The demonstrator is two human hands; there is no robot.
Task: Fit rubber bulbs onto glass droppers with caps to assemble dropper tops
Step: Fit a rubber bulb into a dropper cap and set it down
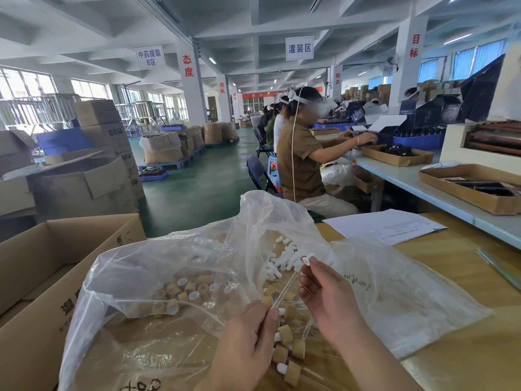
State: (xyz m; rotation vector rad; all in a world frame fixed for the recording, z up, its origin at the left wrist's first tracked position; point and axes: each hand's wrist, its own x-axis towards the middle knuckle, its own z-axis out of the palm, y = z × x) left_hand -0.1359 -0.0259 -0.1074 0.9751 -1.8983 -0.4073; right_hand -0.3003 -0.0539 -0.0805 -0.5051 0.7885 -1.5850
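A cardboard box (42, 277) stands near left, beside the table (465, 362). A plastic bag (169, 263) spreads across the table's middle, caps (186, 289) in its left part, bulbs (284, 258) piled farther back to their right. Dropper tops (290, 345) lie near, between the left hand (245, 342) and right hand (327, 300), which hold a glass dropper (287, 289). Paper sheets (383, 225) lie far right.

Left hand (248, 342) pinches a glass dropper (286, 289); right hand (328, 300) holds a white rubber bulb (308, 258) at its upper end.
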